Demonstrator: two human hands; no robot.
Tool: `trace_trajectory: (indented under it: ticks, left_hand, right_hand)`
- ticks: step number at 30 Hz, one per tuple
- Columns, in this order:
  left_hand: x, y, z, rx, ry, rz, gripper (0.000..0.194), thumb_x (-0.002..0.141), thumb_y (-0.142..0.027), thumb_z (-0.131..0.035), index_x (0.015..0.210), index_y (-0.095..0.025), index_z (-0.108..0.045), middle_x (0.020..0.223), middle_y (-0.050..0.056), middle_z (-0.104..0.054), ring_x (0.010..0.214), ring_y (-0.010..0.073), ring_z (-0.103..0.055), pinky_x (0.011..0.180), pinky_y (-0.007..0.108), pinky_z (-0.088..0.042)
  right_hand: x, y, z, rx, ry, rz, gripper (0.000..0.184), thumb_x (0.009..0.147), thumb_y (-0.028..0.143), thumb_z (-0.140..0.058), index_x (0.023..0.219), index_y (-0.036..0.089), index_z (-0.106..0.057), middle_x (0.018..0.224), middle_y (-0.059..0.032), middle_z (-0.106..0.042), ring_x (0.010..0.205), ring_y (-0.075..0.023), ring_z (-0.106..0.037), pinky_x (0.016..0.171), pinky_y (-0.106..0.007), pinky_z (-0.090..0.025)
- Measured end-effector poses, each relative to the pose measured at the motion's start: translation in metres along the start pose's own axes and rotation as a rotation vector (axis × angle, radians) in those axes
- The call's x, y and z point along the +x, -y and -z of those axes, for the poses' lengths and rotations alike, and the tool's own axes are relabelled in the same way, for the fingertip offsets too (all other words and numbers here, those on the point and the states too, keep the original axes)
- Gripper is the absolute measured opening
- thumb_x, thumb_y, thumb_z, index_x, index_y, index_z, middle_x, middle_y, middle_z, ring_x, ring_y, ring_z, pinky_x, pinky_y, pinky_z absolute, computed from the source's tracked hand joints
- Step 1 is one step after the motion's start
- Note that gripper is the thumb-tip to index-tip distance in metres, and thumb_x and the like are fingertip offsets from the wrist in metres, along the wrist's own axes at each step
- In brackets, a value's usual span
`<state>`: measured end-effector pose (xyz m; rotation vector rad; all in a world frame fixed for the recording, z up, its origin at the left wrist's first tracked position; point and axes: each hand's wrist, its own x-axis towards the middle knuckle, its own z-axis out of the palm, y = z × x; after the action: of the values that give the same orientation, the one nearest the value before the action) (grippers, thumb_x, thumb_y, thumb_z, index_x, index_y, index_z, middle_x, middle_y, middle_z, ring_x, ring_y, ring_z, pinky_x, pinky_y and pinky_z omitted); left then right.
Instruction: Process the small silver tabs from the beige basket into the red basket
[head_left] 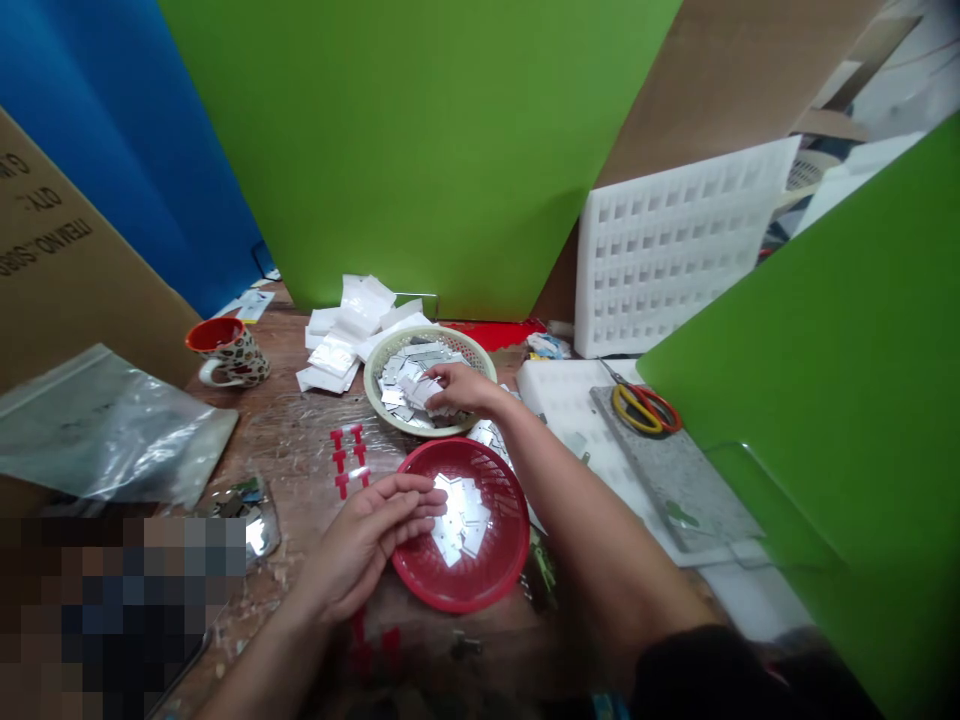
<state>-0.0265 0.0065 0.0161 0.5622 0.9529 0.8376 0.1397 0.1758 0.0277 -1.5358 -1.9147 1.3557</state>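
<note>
My right hand [459,390] reaches into the cream basket [370,385], which holds many thin, shiny flat metal plates [405,370]. Its fingers are bent and closed round some of these plates. Nearer to me stands a red basket [501,570] with a smaller heap of metal plates [459,520] in the middle. Over its left rim, my left hand [375,530] is open, palm turned inward and fingers stretched out beside the heap. I see nothing in it.
White packets [349,330] lie behind the cream basket. A patterned mug [232,355] stands left, above a clear plastic bag [112,430]. Red T-shaped pieces [340,460] lie on the table. Scissors [637,410] rest on a grey slab [675,480] at right. Green panels [420,150] enclose the area.
</note>
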Motion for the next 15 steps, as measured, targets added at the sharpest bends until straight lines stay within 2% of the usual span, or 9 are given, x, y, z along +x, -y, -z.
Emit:
trace_trajectory:
  ticks: [2, 4, 6, 8, 10, 12, 15]
  left_hand:
    - [0.003, -0.001, -0.004, -0.084, -0.006, -0.035, 0.024, 0.086, -0.024, -0.062, 0.106, -0.012, -0.064, 0.115, 0.016, -0.067, 0.11, 0.0245, -0.061, 0.096, 0.036, -0.046]
    - [0.007, -0.004, -0.012, -0.244, -0.001, -0.094, 0.028, 0.088, -0.029, -0.058, 0.113, -0.016, -0.062, 0.125, 0.014, -0.062, 0.118, 0.0249, -0.056, 0.099, 0.039, -0.044]
    - [0.012, -0.006, -0.022, -0.433, 0.036, -0.15, 0.033, 0.092, -0.036, -0.05, 0.12, -0.021, -0.058, 0.132, 0.011, -0.058, 0.121, 0.0239, -0.054, 0.099, 0.042, -0.045]
    - [0.017, -0.005, -0.029, -0.57, 0.064, -0.184, 0.036, 0.094, -0.039, -0.044, 0.125, -0.023, -0.055, 0.129, 0.009, -0.06, 0.115, 0.0222, -0.058, 0.097, 0.043, -0.047]
    - [0.019, -0.002, -0.033, -0.626, 0.04, -0.167, 0.037, 0.095, -0.034, -0.043, 0.129, -0.022, -0.053, 0.121, 0.009, -0.065, 0.105, 0.0202, -0.063, 0.095, 0.04, -0.049]
    - [0.018, 0.005, -0.032, -0.638, -0.007, -0.098, 0.037, 0.095, -0.027, -0.043, 0.13, -0.019, -0.052, 0.113, 0.009, -0.069, 0.098, 0.0187, -0.067, 0.092, 0.036, -0.051]
    - [0.015, 0.013, -0.028, -0.636, -0.025, 0.004, 0.037, 0.095, -0.025, -0.044, 0.13, -0.017, -0.053, 0.111, 0.01, -0.07, 0.097, 0.0205, -0.068, 0.092, 0.036, -0.051]
  right_hand:
    - [-0.014, 0.005, 0.007, 0.114, -0.009, 0.003, 0.045, 0.069, 0.009, -0.068, 0.113, 0.016, -0.059, 0.086, -0.0027, -0.068, 0.069, -0.0161, -0.064, 0.058, -0.026, -0.052]
    - [-0.034, 0.011, 0.005, 0.212, 0.013, 0.019, 0.047, 0.07, 0.011, -0.067, 0.115, 0.018, -0.056, 0.086, -0.0019, -0.069, 0.069, -0.0152, -0.065, 0.059, -0.026, -0.053]
    - [-0.058, 0.016, -0.007, 0.315, 0.075, 0.041, 0.045, 0.069, 0.012, -0.069, 0.111, 0.019, -0.058, 0.086, -0.0014, -0.07, 0.071, -0.0152, -0.065, 0.061, -0.026, -0.054]
    - [-0.081, 0.017, -0.024, 0.444, 0.174, 0.062, 0.042, 0.068, 0.011, -0.069, 0.108, 0.018, -0.06, 0.085, -0.0013, -0.069, 0.073, -0.0161, -0.065, 0.062, -0.027, -0.053]
    - [-0.102, 0.015, -0.042, 0.354, 0.088, 0.106, 0.039, 0.07, 0.012, -0.068, 0.108, 0.02, -0.063, 0.083, 0.0001, -0.068, 0.073, -0.0157, -0.063, 0.063, -0.027, -0.052]
    - [-0.118, 0.01, -0.053, 0.152, -0.074, 0.184, 0.037, 0.073, 0.014, -0.068, 0.109, 0.023, -0.065, 0.086, 0.0003, -0.068, 0.077, -0.0165, -0.062, 0.07, -0.03, -0.05]
    - [-0.136, 0.002, -0.059, -0.048, -0.246, 0.284, 0.045, 0.075, 0.019, -0.071, 0.118, 0.025, -0.061, 0.104, -0.0032, -0.065, 0.098, -0.021, -0.059, 0.087, -0.036, -0.047]
